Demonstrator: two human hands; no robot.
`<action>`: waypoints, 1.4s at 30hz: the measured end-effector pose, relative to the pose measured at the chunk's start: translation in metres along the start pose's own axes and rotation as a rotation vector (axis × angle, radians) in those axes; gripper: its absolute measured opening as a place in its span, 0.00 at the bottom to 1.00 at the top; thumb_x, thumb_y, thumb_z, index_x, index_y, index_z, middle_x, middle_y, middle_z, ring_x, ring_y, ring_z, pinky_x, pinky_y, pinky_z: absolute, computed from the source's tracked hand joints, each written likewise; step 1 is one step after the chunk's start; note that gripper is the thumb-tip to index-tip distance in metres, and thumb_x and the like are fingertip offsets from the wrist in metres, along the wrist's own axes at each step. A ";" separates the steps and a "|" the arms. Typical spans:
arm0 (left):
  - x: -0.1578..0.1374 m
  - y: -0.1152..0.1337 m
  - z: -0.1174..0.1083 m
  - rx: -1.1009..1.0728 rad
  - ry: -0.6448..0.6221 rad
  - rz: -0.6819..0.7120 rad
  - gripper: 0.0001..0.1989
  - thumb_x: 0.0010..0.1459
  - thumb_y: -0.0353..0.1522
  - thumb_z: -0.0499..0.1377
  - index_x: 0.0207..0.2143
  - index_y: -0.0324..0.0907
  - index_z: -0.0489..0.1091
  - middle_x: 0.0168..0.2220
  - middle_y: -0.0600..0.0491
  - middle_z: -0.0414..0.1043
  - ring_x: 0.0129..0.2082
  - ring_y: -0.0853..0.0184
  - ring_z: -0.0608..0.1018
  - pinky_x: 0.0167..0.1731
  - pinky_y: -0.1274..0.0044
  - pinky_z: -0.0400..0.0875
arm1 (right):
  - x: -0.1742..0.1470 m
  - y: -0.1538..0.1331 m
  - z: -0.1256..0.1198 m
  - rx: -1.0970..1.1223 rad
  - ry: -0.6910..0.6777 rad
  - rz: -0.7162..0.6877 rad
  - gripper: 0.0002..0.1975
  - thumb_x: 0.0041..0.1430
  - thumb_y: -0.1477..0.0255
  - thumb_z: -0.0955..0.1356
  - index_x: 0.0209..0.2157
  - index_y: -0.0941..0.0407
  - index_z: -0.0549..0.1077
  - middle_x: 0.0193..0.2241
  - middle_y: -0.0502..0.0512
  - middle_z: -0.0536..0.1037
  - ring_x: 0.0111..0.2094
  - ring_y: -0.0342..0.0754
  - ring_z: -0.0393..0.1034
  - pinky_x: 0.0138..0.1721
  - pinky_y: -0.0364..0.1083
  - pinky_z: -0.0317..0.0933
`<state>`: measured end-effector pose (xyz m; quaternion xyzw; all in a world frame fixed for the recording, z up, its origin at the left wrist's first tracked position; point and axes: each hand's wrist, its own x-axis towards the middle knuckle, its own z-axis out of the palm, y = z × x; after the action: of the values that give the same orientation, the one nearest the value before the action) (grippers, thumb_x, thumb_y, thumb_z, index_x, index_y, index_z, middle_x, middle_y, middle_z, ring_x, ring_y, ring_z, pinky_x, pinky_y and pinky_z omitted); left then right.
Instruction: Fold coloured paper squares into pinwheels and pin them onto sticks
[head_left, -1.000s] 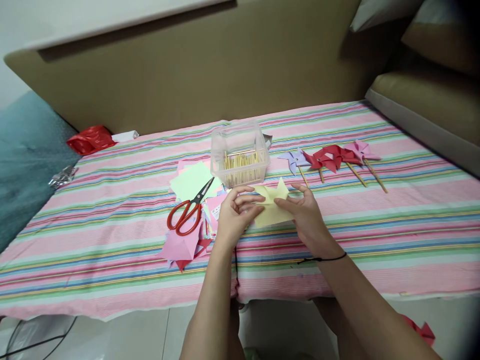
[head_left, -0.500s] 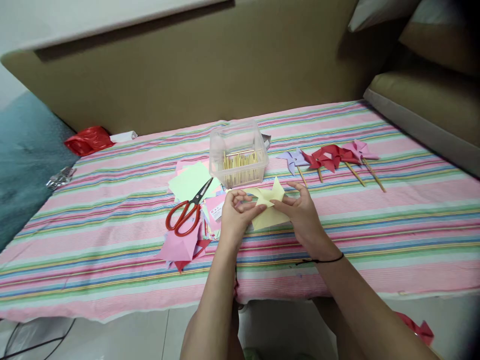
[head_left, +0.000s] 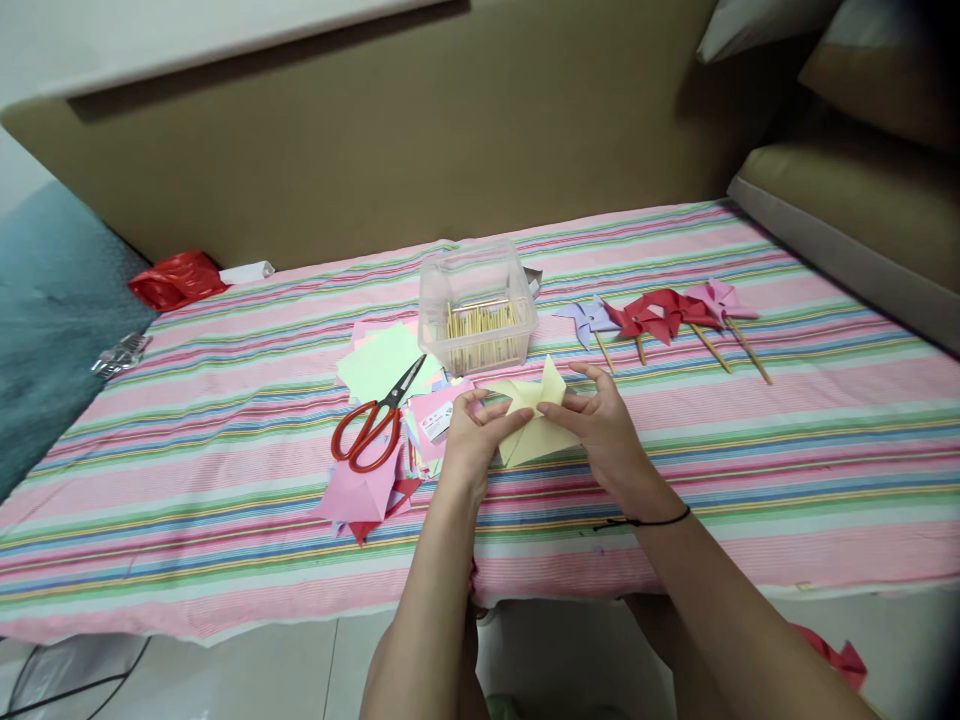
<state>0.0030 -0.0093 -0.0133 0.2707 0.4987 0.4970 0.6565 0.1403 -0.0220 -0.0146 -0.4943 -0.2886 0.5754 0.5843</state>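
Note:
A pale yellow sheet of paper (head_left: pixel 536 440), with corners folded in toward its middle, is held between both hands just above the striped cloth. My left hand (head_left: pixel 476 435) pinches its left side, thumb on the centre. From the right, my right hand (head_left: pixel 600 420) grips it with thumb near the centre and the index finger lifted. One paper point stands up at the far side. Left of my hands, orange-handled scissors (head_left: pixel 379 420) lie on stacked coloured paper, beside pink paper (head_left: pixel 364 485). A clear plastic box (head_left: pixel 480 310) with many short sticks stands beyond the paper.
Several finished paper pinwheels (head_left: pixel 652 315) on sticks lie on the right of the striped cloth (head_left: pixel 787 430). A red plastic bag (head_left: pixel 180 280) sits far left, near a shiny metallic item (head_left: pixel 120 355). Behind rises a tan sofa back (head_left: pixel 412 140). Another red pinwheel (head_left: pixel 836 655) shows at lower right.
My left thumb has shifted slightly inward over the paper's centre, and the paper's near left edge now shows a fold. Both hands stay in nearly the same place.

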 end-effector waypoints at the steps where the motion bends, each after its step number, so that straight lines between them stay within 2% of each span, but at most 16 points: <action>1: 0.000 0.000 0.000 -0.012 -0.006 -0.010 0.35 0.31 0.29 0.73 0.40 0.42 0.57 0.31 0.49 0.78 0.25 0.65 0.80 0.29 0.74 0.74 | 0.000 0.000 0.000 -0.004 0.001 0.003 0.44 0.32 0.66 0.79 0.50 0.53 0.57 0.26 0.51 0.81 0.25 0.49 0.75 0.29 0.46 0.68; 5: -0.002 0.001 0.002 0.008 -0.043 -0.009 0.34 0.31 0.31 0.73 0.41 0.41 0.60 0.27 0.49 0.78 0.24 0.63 0.80 0.27 0.74 0.74 | 0.001 0.000 0.000 -0.014 -0.011 0.021 0.45 0.31 0.65 0.79 0.51 0.53 0.57 0.25 0.50 0.81 0.25 0.49 0.75 0.29 0.47 0.68; 9: -0.005 0.003 0.006 0.115 0.005 0.103 0.36 0.34 0.33 0.72 0.44 0.43 0.58 0.23 0.54 0.76 0.19 0.65 0.77 0.22 0.76 0.71 | 0.000 0.001 0.001 0.009 -0.014 0.033 0.44 0.31 0.67 0.79 0.50 0.53 0.57 0.25 0.50 0.81 0.25 0.49 0.75 0.29 0.47 0.68; 13: -0.008 0.002 0.009 0.179 0.038 0.185 0.32 0.38 0.34 0.71 0.42 0.44 0.56 0.20 0.58 0.74 0.15 0.72 0.73 0.19 0.81 0.67 | -0.001 0.001 0.002 0.048 -0.002 0.054 0.43 0.32 0.68 0.79 0.50 0.53 0.58 0.27 0.51 0.82 0.26 0.48 0.75 0.31 0.47 0.68; 17: -0.009 0.002 0.011 0.166 0.057 0.233 0.31 0.40 0.33 0.70 0.42 0.44 0.56 0.21 0.57 0.74 0.16 0.72 0.73 0.20 0.82 0.66 | -0.001 0.002 0.003 0.048 -0.002 0.047 0.41 0.33 0.68 0.79 0.49 0.53 0.59 0.27 0.50 0.81 0.27 0.49 0.75 0.32 0.48 0.68; 25: -0.006 0.001 0.008 0.137 0.002 0.227 0.33 0.37 0.34 0.71 0.42 0.44 0.55 0.22 0.56 0.75 0.18 0.68 0.75 0.21 0.79 0.69 | -0.002 0.003 0.002 0.026 0.000 0.025 0.42 0.32 0.67 0.79 0.49 0.53 0.58 0.26 0.50 0.81 0.27 0.49 0.75 0.32 0.48 0.68; 33: -0.007 0.004 0.008 0.153 0.056 0.205 0.33 0.37 0.33 0.71 0.41 0.45 0.53 0.21 0.57 0.75 0.17 0.69 0.75 0.20 0.79 0.68 | -0.002 0.001 0.002 -0.012 -0.046 0.023 0.41 0.38 0.65 0.77 0.52 0.52 0.57 0.27 0.49 0.81 0.28 0.50 0.76 0.33 0.49 0.68; 38: -0.007 0.005 0.008 0.173 0.058 0.196 0.33 0.36 0.34 0.71 0.40 0.46 0.53 0.21 0.59 0.74 0.16 0.69 0.74 0.21 0.79 0.69 | -0.003 0.000 0.003 -0.034 -0.038 0.015 0.46 0.34 0.64 0.78 0.54 0.53 0.55 0.28 0.51 0.81 0.30 0.52 0.76 0.34 0.50 0.68; 42: -0.005 0.004 0.006 0.127 -0.002 0.154 0.33 0.38 0.34 0.70 0.42 0.44 0.54 0.23 0.56 0.75 0.19 0.68 0.76 0.24 0.77 0.70 | -0.002 0.002 0.000 -0.048 -0.018 0.009 0.46 0.34 0.64 0.78 0.54 0.53 0.56 0.26 0.50 0.81 0.28 0.51 0.76 0.32 0.49 0.69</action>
<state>0.0068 -0.0118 -0.0060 0.3497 0.5062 0.5134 0.5983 0.1396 -0.0238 -0.0158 -0.5043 -0.3051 0.5754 0.5670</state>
